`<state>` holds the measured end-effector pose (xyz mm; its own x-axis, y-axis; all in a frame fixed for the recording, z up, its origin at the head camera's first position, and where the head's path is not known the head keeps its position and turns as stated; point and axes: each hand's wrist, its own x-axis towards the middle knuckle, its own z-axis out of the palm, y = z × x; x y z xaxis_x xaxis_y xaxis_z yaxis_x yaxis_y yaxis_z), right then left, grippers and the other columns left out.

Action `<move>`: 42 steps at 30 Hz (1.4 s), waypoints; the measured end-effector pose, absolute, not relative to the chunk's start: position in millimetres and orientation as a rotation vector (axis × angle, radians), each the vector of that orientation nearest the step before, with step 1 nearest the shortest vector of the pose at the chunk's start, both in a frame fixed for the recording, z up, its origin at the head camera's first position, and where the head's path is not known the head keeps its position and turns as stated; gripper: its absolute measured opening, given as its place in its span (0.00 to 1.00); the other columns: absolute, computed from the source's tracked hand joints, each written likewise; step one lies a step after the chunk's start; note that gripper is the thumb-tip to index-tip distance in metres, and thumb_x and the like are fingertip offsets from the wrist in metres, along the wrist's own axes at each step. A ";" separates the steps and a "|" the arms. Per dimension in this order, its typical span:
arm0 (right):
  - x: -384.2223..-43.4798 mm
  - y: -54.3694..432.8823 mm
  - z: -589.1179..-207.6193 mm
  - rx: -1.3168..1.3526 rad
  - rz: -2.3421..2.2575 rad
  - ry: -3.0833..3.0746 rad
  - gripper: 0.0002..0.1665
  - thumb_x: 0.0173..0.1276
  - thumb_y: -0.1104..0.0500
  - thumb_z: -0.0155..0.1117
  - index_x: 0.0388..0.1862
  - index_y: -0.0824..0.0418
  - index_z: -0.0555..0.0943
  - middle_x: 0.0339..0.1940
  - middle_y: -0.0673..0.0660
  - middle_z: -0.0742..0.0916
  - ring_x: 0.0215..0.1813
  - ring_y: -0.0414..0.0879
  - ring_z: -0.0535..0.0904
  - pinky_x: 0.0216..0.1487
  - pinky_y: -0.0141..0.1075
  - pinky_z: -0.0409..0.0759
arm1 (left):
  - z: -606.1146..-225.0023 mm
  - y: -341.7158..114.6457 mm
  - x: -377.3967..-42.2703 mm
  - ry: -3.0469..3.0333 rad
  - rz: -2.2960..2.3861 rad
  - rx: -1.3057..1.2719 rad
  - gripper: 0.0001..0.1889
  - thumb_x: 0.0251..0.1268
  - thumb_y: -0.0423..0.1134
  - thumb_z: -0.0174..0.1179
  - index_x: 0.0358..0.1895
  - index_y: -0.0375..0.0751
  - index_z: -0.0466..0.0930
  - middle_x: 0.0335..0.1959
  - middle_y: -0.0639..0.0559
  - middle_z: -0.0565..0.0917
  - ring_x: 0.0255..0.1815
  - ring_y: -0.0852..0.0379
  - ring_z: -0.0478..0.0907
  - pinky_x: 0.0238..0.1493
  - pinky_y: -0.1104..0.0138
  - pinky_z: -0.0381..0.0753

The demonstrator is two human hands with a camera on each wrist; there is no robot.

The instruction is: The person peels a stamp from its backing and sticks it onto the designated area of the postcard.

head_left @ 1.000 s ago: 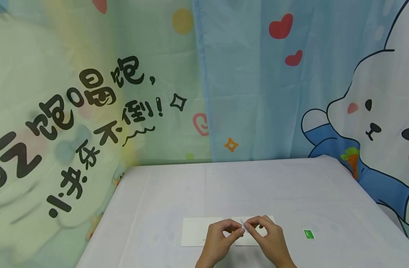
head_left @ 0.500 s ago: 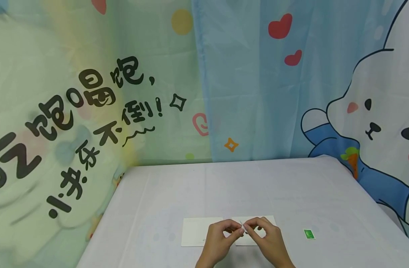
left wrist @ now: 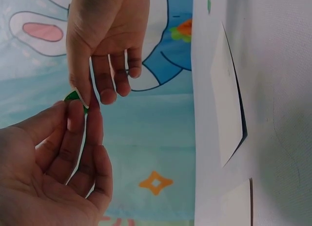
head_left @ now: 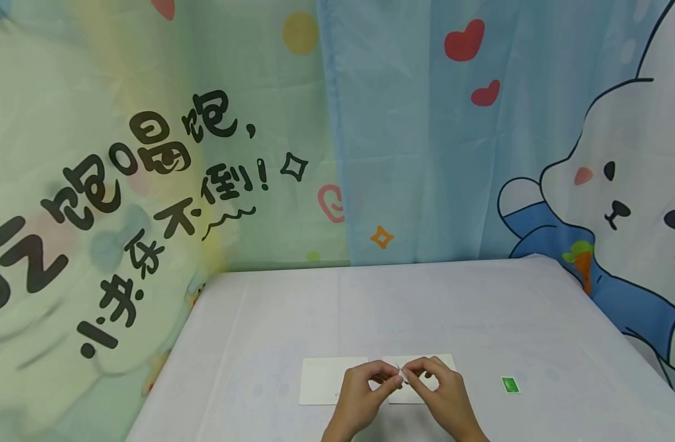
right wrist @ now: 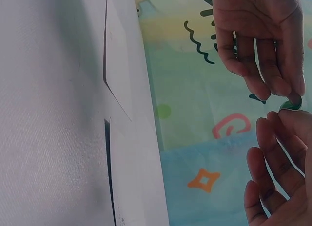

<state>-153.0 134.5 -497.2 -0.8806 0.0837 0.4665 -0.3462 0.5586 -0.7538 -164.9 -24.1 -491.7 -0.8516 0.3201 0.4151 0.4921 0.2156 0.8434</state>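
Both hands meet above the near middle of the table. My left hand and my right hand pinch a small green-and-white sticker between thumbs and fingertips. It looks bent in the left wrist view, and fingers cover most of it. From the head, only a thin pale edge of it shows. In the right wrist view the sticker's green face shows between the fingertips. Beneath the hands lie two white cards or envelopes, a left one and a right one, the latter partly hidden by the right hand.
A small green rectangle with a white border, like a stamp, lies flat to the right of the hands. A white cloth covers the table. Printed curtains hang behind it and along the left.
Both hands stay nearly in place. The right fingertips have shifted slightly, and the pale edge of the sticker between the hands has changed its angle a little.
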 end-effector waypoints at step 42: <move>-148.4 143.0 -494.2 0.483 1.394 -2.179 0.21 0.50 0.77 0.66 0.35 0.52 0.84 0.33 0.44 0.85 0.40 0.39 0.78 0.44 0.27 0.70 | -488.7 -25.7 -164.7 -2.335 -1.698 -0.772 0.09 0.62 0.44 0.60 0.32 0.42 0.82 0.29 0.57 0.84 0.27 0.70 0.78 0.29 0.73 0.77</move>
